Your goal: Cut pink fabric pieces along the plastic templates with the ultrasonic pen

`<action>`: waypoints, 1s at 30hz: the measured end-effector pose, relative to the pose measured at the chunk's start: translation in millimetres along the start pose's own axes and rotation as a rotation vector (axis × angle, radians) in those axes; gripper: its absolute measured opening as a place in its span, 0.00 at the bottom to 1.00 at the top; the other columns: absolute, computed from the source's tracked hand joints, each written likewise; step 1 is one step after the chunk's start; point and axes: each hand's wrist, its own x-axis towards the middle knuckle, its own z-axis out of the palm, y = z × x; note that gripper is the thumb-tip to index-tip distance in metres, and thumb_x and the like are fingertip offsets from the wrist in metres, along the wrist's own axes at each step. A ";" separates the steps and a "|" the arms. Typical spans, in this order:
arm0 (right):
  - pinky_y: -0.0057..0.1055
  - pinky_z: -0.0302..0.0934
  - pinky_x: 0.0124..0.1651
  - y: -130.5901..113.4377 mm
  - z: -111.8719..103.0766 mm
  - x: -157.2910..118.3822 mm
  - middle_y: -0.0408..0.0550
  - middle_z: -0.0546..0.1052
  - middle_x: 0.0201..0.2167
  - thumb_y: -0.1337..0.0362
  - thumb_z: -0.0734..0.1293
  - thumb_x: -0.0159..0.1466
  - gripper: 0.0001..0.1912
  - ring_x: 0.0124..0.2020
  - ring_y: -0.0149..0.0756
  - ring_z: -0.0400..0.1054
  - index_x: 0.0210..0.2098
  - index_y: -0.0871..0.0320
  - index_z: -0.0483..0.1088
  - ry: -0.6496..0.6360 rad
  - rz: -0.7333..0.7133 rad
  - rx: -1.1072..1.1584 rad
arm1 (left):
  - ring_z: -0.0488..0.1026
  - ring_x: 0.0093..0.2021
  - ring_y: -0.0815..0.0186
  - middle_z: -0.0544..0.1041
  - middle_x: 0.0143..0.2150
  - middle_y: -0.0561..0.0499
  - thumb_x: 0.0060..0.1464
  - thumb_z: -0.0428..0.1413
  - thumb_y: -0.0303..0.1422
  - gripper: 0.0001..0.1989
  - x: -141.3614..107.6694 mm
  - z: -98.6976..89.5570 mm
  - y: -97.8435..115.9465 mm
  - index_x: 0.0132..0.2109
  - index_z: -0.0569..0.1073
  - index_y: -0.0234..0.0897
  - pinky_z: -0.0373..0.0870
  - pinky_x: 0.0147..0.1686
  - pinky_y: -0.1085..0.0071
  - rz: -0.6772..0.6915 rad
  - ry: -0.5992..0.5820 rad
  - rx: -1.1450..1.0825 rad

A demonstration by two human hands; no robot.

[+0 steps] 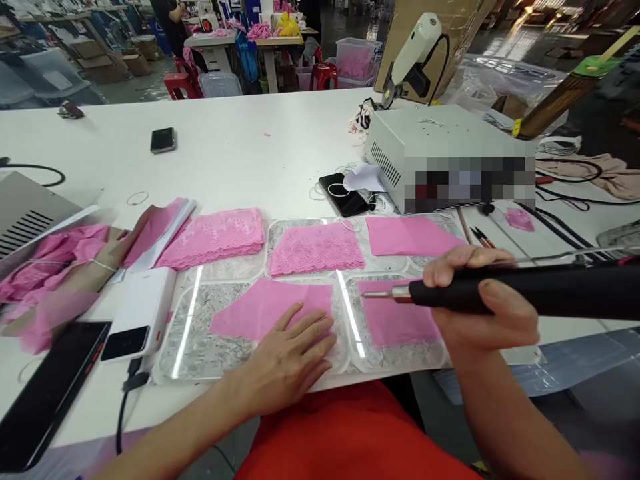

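Gripping the black handheld tool (565, 287), the right hand (480, 328) points its tip leftward, toward the pink fabric piece (260, 307) beneath the left hand (287, 360), fingers flat, slightly spread.

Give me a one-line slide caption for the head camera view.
Left hand flat on pink fabric, right hand gripping a black pen-like tool over another pink piece.

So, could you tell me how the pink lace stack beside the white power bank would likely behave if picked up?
The lace stack would probably sag, as its thin pieces look like soft fabric. Its layered edges show no visible tie, so pieces might slide apart unless pinched together. It looks light for its size.
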 end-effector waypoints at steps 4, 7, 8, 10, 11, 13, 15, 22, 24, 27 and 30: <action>0.30 0.60 0.20 1.3 -15.9 19.3 0.42 0.69 0.25 0.65 0.65 0.47 0.06 0.19 0.28 0.62 0.26 0.56 0.71 0.049 -0.011 -0.037 | 0.70 0.58 0.56 0.76 0.54 0.44 0.65 0.47 0.28 0.12 32.9 24.1 19.0 0.51 0.72 0.33 0.64 0.60 0.53 -0.099 0.107 0.043; 0.30 0.61 0.22 6.7 -22.7 20.3 0.43 0.70 0.27 0.64 0.65 0.49 0.06 0.20 0.29 0.64 0.28 0.56 0.70 0.024 0.007 -0.040 | 0.67 0.60 0.54 0.74 0.56 0.42 0.65 0.47 0.29 0.13 53.1 40.1 28.3 0.52 0.72 0.34 0.63 0.60 0.51 -0.145 0.106 0.069; 0.31 0.61 0.23 8.7 -23.9 19.6 0.43 0.70 0.28 0.64 0.65 0.49 0.06 0.21 0.29 0.64 0.29 0.56 0.70 0.017 0.008 -0.044 | 0.66 0.62 0.53 0.73 0.57 0.41 0.65 0.48 0.30 0.14 57.7 43.8 29.9 0.54 0.71 0.34 0.63 0.60 0.50 -0.152 0.098 0.081; 0.32 0.62 0.25 12.1 -25.0 18.1 0.43 0.70 0.29 0.65 0.65 0.50 0.07 0.21 0.29 0.65 0.30 0.57 0.70 0.008 0.012 -0.050 | 0.62 0.64 0.51 0.70 0.60 0.39 0.65 0.48 0.32 0.16 63.3 49.1 31.1 0.57 0.69 0.35 0.63 0.60 0.49 -0.171 0.084 0.098; 0.33 0.63 0.26 13.5 -25.0 17.5 0.43 0.70 0.30 0.65 0.65 0.50 0.07 0.22 0.29 0.65 0.30 0.57 0.70 0.006 0.022 -0.050 | 0.61 0.65 0.50 0.69 0.61 0.39 0.65 0.49 0.33 0.17 64.6 50.8 30.9 0.58 0.68 0.35 0.62 0.60 0.48 -0.182 0.079 0.101; 0.33 0.63 0.27 15.6 -24.5 16.6 0.43 0.70 0.31 0.65 0.66 0.51 0.07 0.23 0.30 0.66 0.31 0.56 0.70 0.012 0.041 -0.043 | 0.60 0.66 0.49 0.67 0.63 0.40 0.65 0.49 0.34 0.18 65.2 53.5 30.0 0.60 0.67 0.36 0.63 0.59 0.46 -0.203 0.074 0.107; 0.34 0.64 0.28 17.2 -23.5 15.5 0.43 0.70 0.32 0.64 0.66 0.52 0.07 0.24 0.30 0.66 0.32 0.56 0.69 0.020 0.050 -0.033 | 0.60 0.66 0.48 0.67 0.64 0.40 0.65 0.48 0.35 0.19 64.5 55.6 28.9 0.60 0.67 0.36 0.62 0.59 0.45 -0.209 0.071 0.124; 0.35 0.65 0.31 22.4 -20.9 11.8 0.44 0.70 0.34 0.63 0.66 0.54 0.08 0.25 0.30 0.67 0.35 0.55 0.69 -0.009 0.063 -0.019 | 0.58 0.66 0.48 0.66 0.64 0.40 0.65 0.50 0.35 0.20 62.4 58.0 28.6 0.62 0.65 0.36 0.61 0.60 0.45 -0.198 0.089 0.153; 0.35 0.65 0.32 24.2 -20.3 11.6 0.44 0.70 0.34 0.64 0.66 0.55 0.07 0.25 0.30 0.67 0.35 0.56 0.69 -0.029 0.054 -0.011 | 0.59 0.66 0.48 0.67 0.63 0.40 0.65 0.50 0.35 0.20 62.5 57.5 28.8 0.61 0.66 0.36 0.61 0.60 0.45 -0.195 0.096 0.156; 0.34 0.64 0.31 26.4 -19.0 11.1 0.44 0.69 0.35 0.64 0.66 0.55 0.07 0.26 0.30 0.67 0.35 0.56 0.69 -0.050 0.055 -0.010 | 0.61 0.65 0.48 0.68 0.62 0.40 0.65 0.49 0.35 0.19 62.8 57.2 29.1 0.61 0.66 0.36 0.62 0.59 0.44 -0.192 0.103 0.153; 0.34 0.65 0.31 27.2 -17.3 10.3 0.44 0.69 0.35 0.64 0.66 0.55 0.07 0.25 0.29 0.66 0.35 0.55 0.68 -0.046 0.066 -0.028 | 0.62 0.64 0.48 0.69 0.62 0.40 0.65 0.48 0.36 0.19 63.0 58.0 29.3 0.61 0.67 0.36 0.63 0.58 0.44 -0.197 0.108 0.151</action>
